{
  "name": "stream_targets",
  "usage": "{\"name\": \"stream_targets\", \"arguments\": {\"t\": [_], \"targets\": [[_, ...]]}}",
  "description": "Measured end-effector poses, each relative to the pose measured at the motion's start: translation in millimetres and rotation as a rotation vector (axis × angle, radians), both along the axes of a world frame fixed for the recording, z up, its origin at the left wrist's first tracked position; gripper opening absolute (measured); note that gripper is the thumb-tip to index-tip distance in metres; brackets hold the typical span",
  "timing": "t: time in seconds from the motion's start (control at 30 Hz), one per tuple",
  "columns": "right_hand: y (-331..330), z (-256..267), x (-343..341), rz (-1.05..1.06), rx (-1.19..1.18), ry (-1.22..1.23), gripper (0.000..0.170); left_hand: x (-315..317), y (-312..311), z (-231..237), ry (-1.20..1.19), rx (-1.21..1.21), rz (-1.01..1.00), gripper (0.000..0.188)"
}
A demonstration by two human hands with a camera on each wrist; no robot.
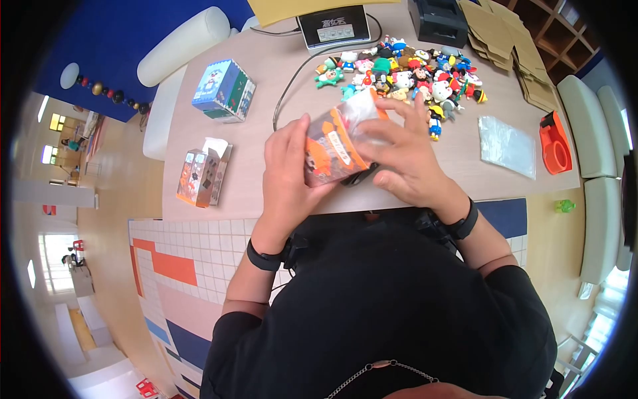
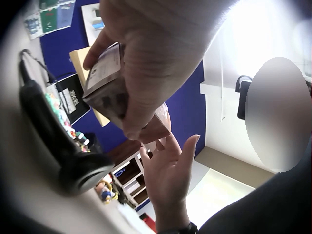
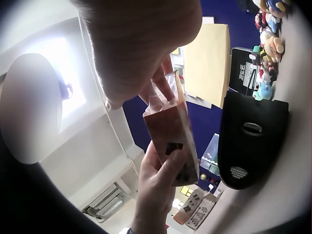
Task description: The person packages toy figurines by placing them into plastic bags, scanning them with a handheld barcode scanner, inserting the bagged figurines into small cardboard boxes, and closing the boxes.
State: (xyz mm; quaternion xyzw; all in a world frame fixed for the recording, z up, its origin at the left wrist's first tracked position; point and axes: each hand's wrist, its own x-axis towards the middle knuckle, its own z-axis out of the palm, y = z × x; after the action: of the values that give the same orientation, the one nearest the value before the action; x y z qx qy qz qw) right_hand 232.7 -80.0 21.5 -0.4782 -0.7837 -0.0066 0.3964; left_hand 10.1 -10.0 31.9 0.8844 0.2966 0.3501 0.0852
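Note:
My left hand [image 1: 287,166] grips a small orange-and-brown printed carton [image 1: 324,154] around its sides, thumb on one face. The carton is tilted, its top end facing my right hand [image 1: 413,156]. Crinkled clear plastic [image 3: 161,100] shows at that top end, and the right fingers reach into it there. In the left wrist view the right thumb stands out straight, away from the carton. A black handheld device [image 3: 251,141] lies on the table beneath the carton, mostly covered by it in the head view. What is inside the plastic is hidden.
Many small toy figures [image 1: 412,76] are heaped at the table's back. Left stand a blue-green box [image 1: 222,90] and an opened carton [image 1: 201,176]. Right are a clear packet [image 1: 506,146], an orange-red holder [image 1: 555,143] and paper bags [image 1: 512,43]. A display [image 1: 334,26] stands behind.

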Motion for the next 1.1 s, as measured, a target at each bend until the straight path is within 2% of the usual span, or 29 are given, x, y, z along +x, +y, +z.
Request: {"name": "stream_targets", "arguments": {"t": [0.03,0.17,0.23,0.27,0.33,0.37,0.43,0.47,0.57,0.83,0.93,1.0,1.03,1.1], "targets": [[-1.1,-2.9,-2.3,-0.003,-0.004,-0.062,0.055,1.0,-0.6,-1.0,0.023,0.024,-0.019,0.101],[-1.6,-13.1,-11.1,0.000,0.016,-0.083,0.054,3.3,2.9,-4.9,0.055,0.049,-0.054,0.101],[-3.1,-14.6,-5.5,-0.044,0.086,0.126,0.050,2.8,2.7,-8.1,-0.031,-0.063,-0.017,0.099],[0.0,-14.0,-10.1,-0.043,0.087,0.127,0.050,2.3,2.5,-7.5,-0.030,-0.062,-0.015,0.099],[7.3,-10.5,-23.1,-0.031,0.216,0.899,0.047,2.3,1.6,-5.8,-0.050,-0.091,0.010,0.103],[5.2,-11.9,-21.2,-0.033,0.216,0.900,0.047,3.3,0.8,-5.4,-0.049,-0.092,0.009,0.103],[-0.9,-16.4,-15.2,0.041,-0.182,0.811,0.049,6.9,0.1,-4.5,-0.041,-0.062,-0.001,0.103],[-3.5,-18.2,-14.9,0.090,-0.206,0.737,0.049,9.4,0.5,-5.7,-0.042,-0.060,-0.003,0.103],[1.0,-21.8,-24.5,0.172,-0.099,0.678,0.048,13.7,-0.4,-9.6,-0.074,-0.040,0.031,0.102],[2.7,-21.1,-22.6,0.206,-0.129,0.731,0.040,16.5,-1.5,-10.0,-0.092,-0.006,0.044,0.103],[2.7,-21.4,-25.5,0.245,-0.168,0.707,0.049,17.6,-1.5,-9.9,-0.103,-0.018,0.038,0.104],[2.4,-22.4,-37.5,0.442,-0.107,1.061,0.071,18.8,-0.2,-7.9,-0.101,-0.021,0.030,0.104],[2.9,-23.2,-35.5,0.443,-0.107,1.062,0.071,19.3,0.2,-7.2,-0.100,-0.025,0.021,0.105],[4.5,-24.8,-26.3,0.360,-0.109,0.777,0.092,22.0,-0.1,-10.4,-0.103,-0.034,0.033,0.105]]}}
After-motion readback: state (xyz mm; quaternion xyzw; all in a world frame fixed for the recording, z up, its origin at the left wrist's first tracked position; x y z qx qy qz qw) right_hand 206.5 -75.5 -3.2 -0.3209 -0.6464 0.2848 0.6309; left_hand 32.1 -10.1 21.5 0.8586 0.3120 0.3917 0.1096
